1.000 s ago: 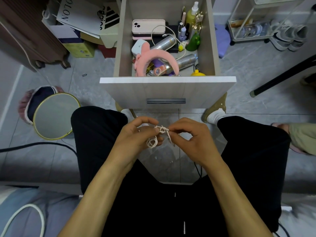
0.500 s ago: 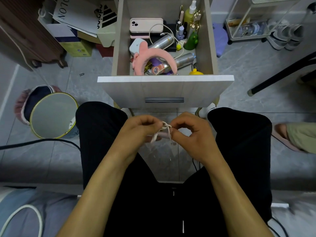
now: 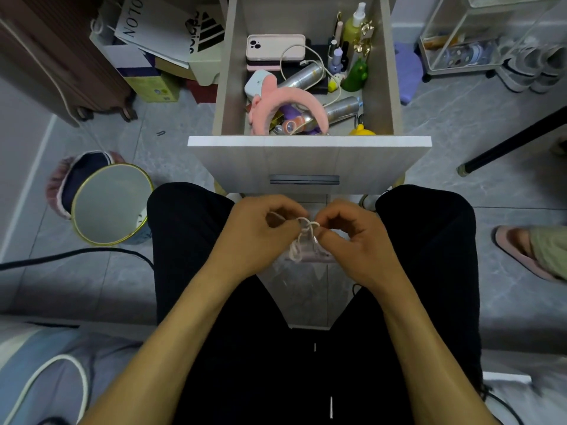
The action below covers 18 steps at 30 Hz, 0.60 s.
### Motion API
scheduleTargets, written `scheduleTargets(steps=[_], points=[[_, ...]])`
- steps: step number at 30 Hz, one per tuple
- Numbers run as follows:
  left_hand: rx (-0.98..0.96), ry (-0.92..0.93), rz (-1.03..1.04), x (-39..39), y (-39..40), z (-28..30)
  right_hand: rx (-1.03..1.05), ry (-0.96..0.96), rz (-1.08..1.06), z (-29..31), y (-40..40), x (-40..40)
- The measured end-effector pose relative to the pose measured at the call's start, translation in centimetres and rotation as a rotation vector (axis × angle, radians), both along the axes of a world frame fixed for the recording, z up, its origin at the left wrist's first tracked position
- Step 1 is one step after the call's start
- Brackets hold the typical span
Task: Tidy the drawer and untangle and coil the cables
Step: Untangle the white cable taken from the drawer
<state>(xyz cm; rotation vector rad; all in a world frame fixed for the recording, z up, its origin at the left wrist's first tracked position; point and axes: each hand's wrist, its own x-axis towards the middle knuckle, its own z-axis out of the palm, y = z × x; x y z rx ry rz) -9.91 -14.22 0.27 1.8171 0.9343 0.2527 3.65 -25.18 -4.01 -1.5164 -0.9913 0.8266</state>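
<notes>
left hand [image 3: 254,237]: fingers curled, pinching | right hand [image 3: 359,240]: fingers curled, pinching

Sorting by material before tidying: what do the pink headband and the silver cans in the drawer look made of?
Pink headband: seemingly plush fabric, with a matte, fuzzy surface. Silver cans: probably metal, with a shiny brushed sheen.

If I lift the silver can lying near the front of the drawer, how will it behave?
The silver can lies on its side, so a nudge would probably roll it. Its shiny metal skin looks smooth and possibly slippery. One end is tucked under the pink headband, and a white cable crosses it, so both may drag along.
</notes>
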Motion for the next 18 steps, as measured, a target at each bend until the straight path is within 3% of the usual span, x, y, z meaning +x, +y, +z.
scheduleTargets(steps=[3, 4, 6, 10, 14, 16, 18], points=[[-0.722, -0.103, 0.295, 1.2, -0.6, -0.5, -0.049, 0.119, -0.005, 0.3, 0.1, 0.2], [-0.823, -0.119, 0.308, 1.3, -0.7, -0.8, -0.075, 0.159, 0.001, 0.3, 0.1, 0.3], [-0.796, -0.117, 0.213, 1.1, -0.9, -1.1, -0.138, 0.247, -0.007, 0.4, -0.1, 0.4], [-0.491, -0.044, -0.029, 0.3, -0.1, -0.7, -0.182, 0.304, -0.039, 0.4, -0.5, 0.3], [-0.331, -0.005, -0.025, 0.4, 0.6, -0.4, -0.178, 0.353, 0.007, 0.7, -0.1, 0.1], [-0.392, -0.087, 0.094, 0.4, 0.2, -0.6, -0.164, 0.449, 0.014, 0.7, 0.3, 0.1], [-0.639, -0.214, 0.248, 0.3, -0.4, -0.9, -0.164, 0.560, -0.005, 0.5, 0.4, 0.1]])
